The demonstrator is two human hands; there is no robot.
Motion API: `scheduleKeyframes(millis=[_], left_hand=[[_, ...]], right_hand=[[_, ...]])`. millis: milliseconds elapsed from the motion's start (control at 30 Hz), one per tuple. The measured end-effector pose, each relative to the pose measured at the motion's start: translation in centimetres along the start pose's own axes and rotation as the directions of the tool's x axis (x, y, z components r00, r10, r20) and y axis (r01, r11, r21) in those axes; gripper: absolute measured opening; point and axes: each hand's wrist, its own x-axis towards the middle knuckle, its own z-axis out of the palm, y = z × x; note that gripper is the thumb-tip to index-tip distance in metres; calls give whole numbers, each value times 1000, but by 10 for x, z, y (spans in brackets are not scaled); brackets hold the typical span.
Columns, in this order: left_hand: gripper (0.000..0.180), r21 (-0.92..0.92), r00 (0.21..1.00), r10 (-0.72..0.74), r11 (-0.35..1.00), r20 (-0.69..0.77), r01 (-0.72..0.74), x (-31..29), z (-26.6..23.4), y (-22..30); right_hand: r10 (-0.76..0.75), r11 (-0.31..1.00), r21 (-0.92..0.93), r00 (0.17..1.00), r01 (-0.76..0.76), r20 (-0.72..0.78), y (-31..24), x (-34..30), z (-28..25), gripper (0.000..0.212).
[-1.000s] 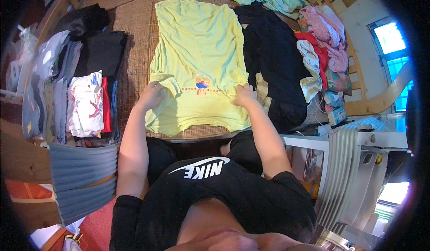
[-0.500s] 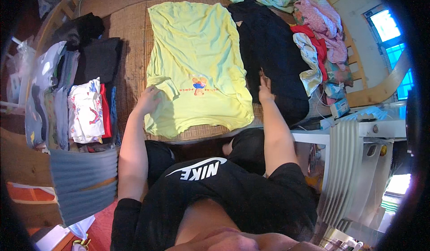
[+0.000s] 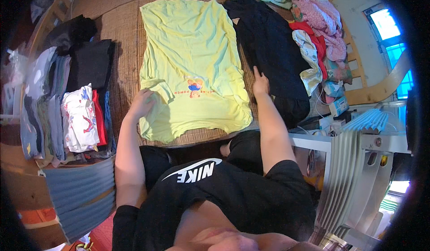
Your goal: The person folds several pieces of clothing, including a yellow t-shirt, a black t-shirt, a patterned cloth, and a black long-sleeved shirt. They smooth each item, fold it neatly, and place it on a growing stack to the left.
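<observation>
A yellow T-shirt (image 3: 192, 45) lies spread on the woven mat, its neckline toward me and a small printed picture upside down near its lower part. My left hand (image 3: 142, 104) rests on the shirt's left sleeve, which is folded inward; its fingers lie over the cloth. Just off the shirt's right edge, my right hand (image 3: 261, 84) is over a black garment (image 3: 273, 40), index finger stretched out, and it holds nothing. The black garment lies alongside the shirt, partly behind my right forearm.
Folded clothes (image 3: 83, 116) stand in stacks at the left, with a black folded piece (image 3: 92, 63) behind them. Pink dotted cloth (image 3: 316, 16) and red cloth (image 3: 316, 38) are heaped at the right. A white table (image 3: 309, 141) stands near my right arm. The woven mat (image 3: 123, 40) lies underneath.
My right hand has shifted slightly left toward the shirt's edge, its index finger now apart from the others. My left hand stays on the sleeve. The whole view has tilted a little.
</observation>
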Motion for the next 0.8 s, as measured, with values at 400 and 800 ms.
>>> scheduleKeyframes(millis=[400,800], left_hand=[[39,-17,1000,14,1000,-4,-14,-3,-4,-12],[45,-17,999,-38,999,26,38,-6,-5,-13]], right_hand=[[129,992,-61,891,-114,435,-77,-38,-27,43],[204,968,15,813,-252,545,-51,-68,-70,69]])
